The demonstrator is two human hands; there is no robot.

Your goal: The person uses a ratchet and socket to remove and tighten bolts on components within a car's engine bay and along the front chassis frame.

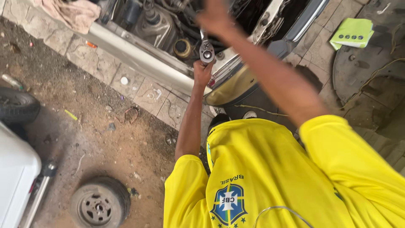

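Here, the open engine bay of a car (168, 25) fills the space above both hands, its pale front panel (139, 57) running just to the left of them. Below the hands, the person's yellow jersey (261, 177) takes up the lower right of the head view. A spare wheel (100, 203) lies flat on the dirt well below and to the left of the hands, and part of a black tyre (17, 105) sits farther left still. A pinkish rag (71, 12) is draped on the car's edge, far up and left of the hands. Well to the right of them, a green card with dark dots (352, 33) rests on the paving. The left hand (202, 72) is closed in a fist around the handle of a ratchet wrench (206, 50), whose round head stands just above the knuckles. The right hand (215, 17) reaches up into the bay directly above the wrench; it is blurred, and whether it grips anything cannot be told.
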